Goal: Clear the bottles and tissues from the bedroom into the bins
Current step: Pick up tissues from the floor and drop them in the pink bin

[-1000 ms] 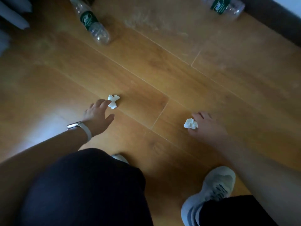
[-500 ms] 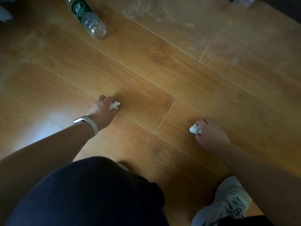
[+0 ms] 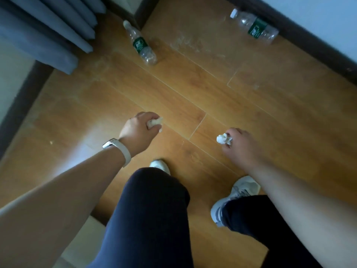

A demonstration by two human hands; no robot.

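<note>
The left hand (image 3: pixel 138 130) is curled into a closed grip around a crumpled tissue (image 3: pixel 154 122), the white wad poking out past the knuckles on the far side. The right hand (image 3: pixel 238 146) pinches a second crumpled tissue (image 3: pixel 223 138) at its fingertips, the wad sticking out to the left of the fingers. Both hands hang above the wooden floor (image 3: pixel 193 89). Farther off, one plastic bottle (image 3: pixel 141 44) lies on its side near the grey curtain (image 3: pixel 48 29), and another plastic bottle (image 3: pixel 255 27) lies against the dark skirting board (image 3: pixel 309 41), well apart from either hand.
</note>
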